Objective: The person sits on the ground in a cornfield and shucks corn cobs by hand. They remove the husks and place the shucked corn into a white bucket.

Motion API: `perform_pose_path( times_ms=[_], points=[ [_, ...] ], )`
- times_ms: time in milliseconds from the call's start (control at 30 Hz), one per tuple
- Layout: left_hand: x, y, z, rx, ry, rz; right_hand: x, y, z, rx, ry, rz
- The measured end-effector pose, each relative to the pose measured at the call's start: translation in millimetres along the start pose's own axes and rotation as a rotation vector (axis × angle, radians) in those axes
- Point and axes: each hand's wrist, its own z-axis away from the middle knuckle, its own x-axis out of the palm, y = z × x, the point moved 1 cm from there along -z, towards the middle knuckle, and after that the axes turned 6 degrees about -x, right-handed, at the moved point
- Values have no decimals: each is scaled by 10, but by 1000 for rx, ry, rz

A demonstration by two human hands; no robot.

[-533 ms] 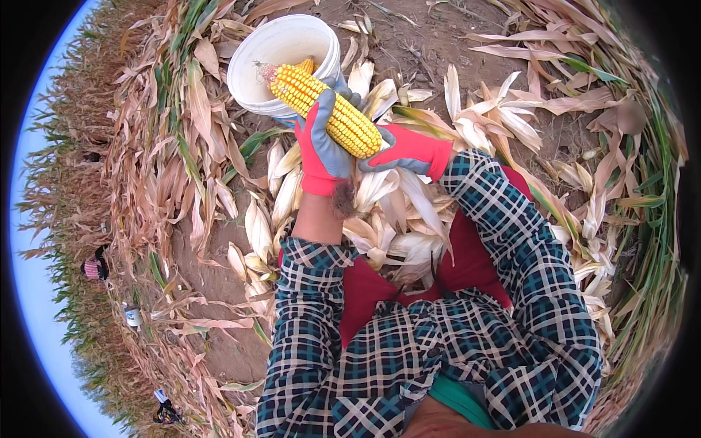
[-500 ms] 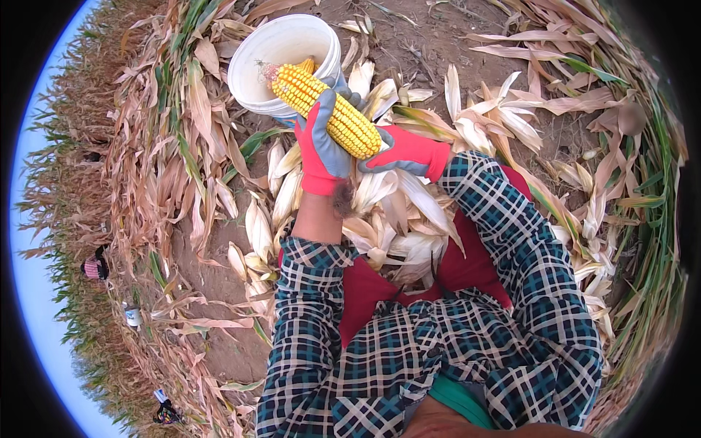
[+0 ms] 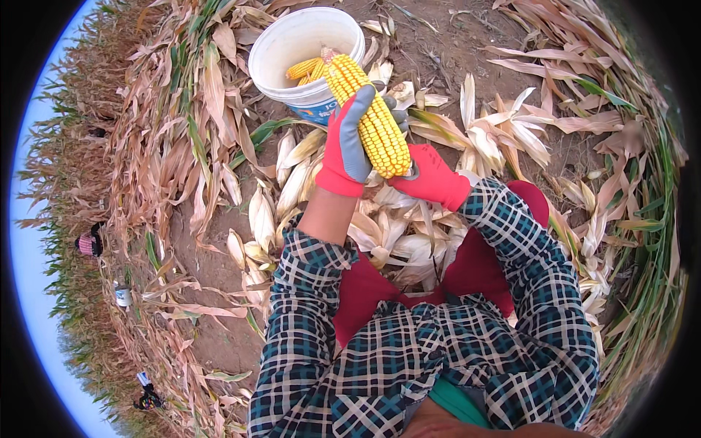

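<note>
A husked yellow ear of corn slants upward in my left hand, its upper tip in front of the bucket's rim. The red and grey glove on this hand wraps round the ear from the left, with fingertips showing on its far side. My right hand, gloved the same way, is closed at the ear's lower end. Just beyond my hands stands a white bucket with a blue label. Inside it lie several yellow ears.
Pale stripped husks lie heaped between my knees and below my hands. Dry stalks and leaves line the left; more stalks curve along the right. A white pail and people appear at the far left.
My hands and the ear have shifted to the right in view, as has the bucket. The ear stands steeper now, and my right hand has closed round its lower end.
</note>
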Motion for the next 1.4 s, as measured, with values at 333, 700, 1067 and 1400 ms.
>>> perform_pose_path(
  times_ms=[333, 700, 1067, 1400],
  points=[
    [-301, -70, -281, -112, 120, 214, 5, -72, -125, -498, -60, 170],
    [-1075, 666, -660, 534, 487, 33, 400, -172, 372, -293, -1044, 443],
    [-924, 296, -582, 224, 317, 238, 255, 50, -248, 76, -21, 195],
    [-816, -50, -617, 171, 364, 161, -189, -275, -423, -371, 197, 357]
  ],
)
